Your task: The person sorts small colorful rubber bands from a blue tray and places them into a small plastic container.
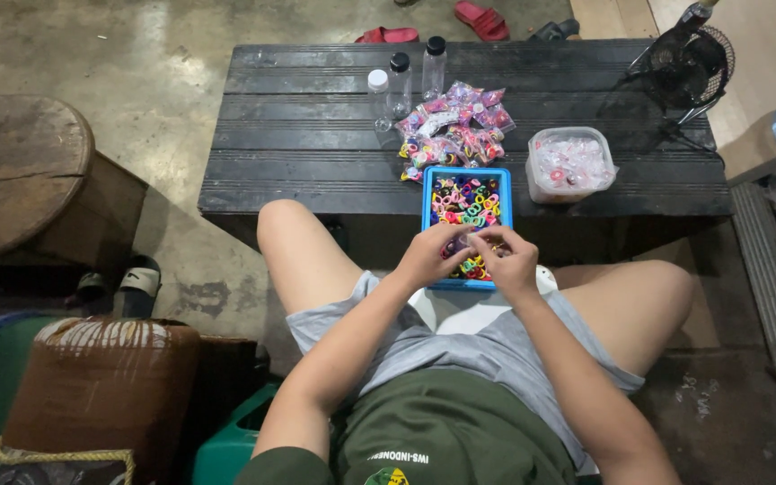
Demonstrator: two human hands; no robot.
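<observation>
**Inspector:** Where were the hands at the time of observation?

**Observer:** Both were over the near end of the blue tray (427, 208), which held a heap of small multicoloured hair ties (465, 201). The tray sat half on the front edge of the dark slatted table (307, 135), overhanging toward the seated person's lap. The left hand (431, 256) and the right hand (511, 260) were close together, fingertips nearly meeting above the ties.

**Inspector:** State of the grip?

**Observer:** The fingers of both hands were curled inward and pinched at the tips. They appeared to be working on a tie between them, but the item itself was too small to confirm, so I could not tell what either hand actually had hold of.

**Inspector:** Surroundings?

**Observer:** Just behind the tray lay a pile of small packets (455, 130) of coloured ties. Beside it on the right stood a clear plastic container (571, 164) with pale contents. Three empty clear bottles (400, 85) stood behind the packets. A black fan (683, 67) lay on the table's far right corner. Red sandals (482, 18) lay on the concrete floor beyond.
</observation>
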